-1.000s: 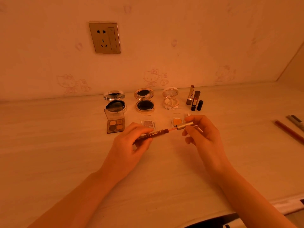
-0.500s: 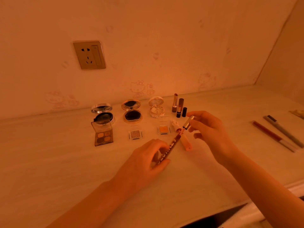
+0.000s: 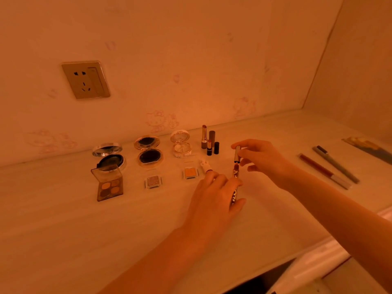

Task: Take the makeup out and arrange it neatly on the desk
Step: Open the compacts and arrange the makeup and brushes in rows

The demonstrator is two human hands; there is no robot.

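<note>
Left grip (image 3: 214, 200) curled round lip pencil (image 3: 234, 195) barrel, frame centre; right grip (image 3: 263, 160) pinching metal cap (image 3: 237, 154) over reddish tip. Tabletop (image 3: 63, 230): pale, wood-grained, matte. Gold round compact (image 3: 149, 151), upper centre: hinged, mirrored, likely fragile. Pencil judged light, stiff, slim; glossy patterned barrel may roll. Best held mid-barrel; tip soft, breakable. Cap: small smooth cylinder, probably slippery.

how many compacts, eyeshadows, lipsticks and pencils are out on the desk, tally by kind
compacts: 3
eyeshadows: 3
lipsticks: 2
pencils: 3, one held
total: 11
</note>
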